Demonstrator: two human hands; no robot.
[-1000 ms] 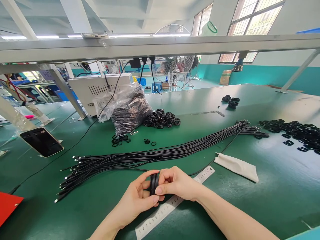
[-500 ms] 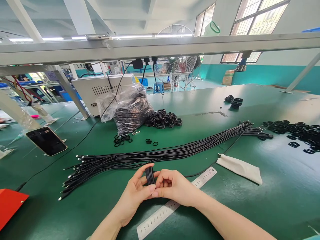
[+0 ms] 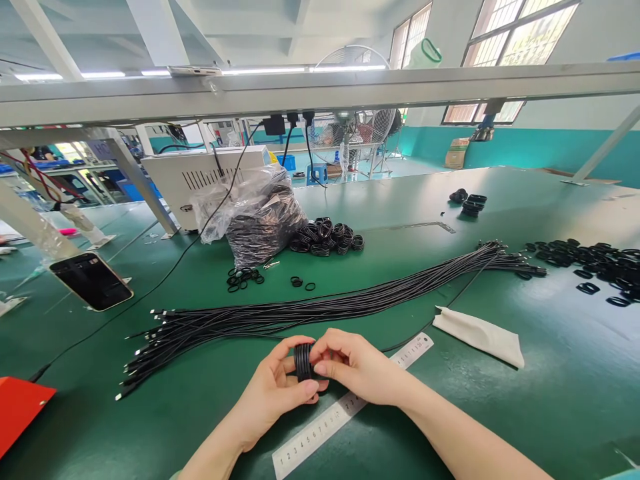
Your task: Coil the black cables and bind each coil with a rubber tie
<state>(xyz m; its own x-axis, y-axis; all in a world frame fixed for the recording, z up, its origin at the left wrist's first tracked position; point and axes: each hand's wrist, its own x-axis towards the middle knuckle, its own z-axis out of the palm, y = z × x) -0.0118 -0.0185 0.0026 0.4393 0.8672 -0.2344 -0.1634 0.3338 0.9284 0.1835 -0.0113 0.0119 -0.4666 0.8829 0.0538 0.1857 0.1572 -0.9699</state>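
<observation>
A small coil of black cable (image 3: 303, 362) is held upright in front of me, its several loops lying side by side. My left hand (image 3: 280, 383) is closed around it, thumb below and fingers over the top and behind. At the coil's right side, the fingertips of my right hand (image 3: 350, 367) pinch its edge; exactly what lies between them is partly hidden. Beneath my hands a steel ruler (image 3: 320, 433) lies slanted on the table. Just beyond them stretches a long bundle of straight black cables (image 3: 320, 310) with metal plug ends at the left.
A plastic bag (image 3: 265, 227) of dark items stands behind the bundle, beside a pile of black coils (image 3: 325, 237). More black rings (image 3: 595, 260) are scattered at the right. A folded pale cloth (image 3: 480, 337), a phone (image 3: 91, 281) and a red object (image 3: 23, 413) surround the workspace.
The coil has shifted slightly right and down. My right hand has risen a little, and its fingertips have moved from below the coil onto its right side.
</observation>
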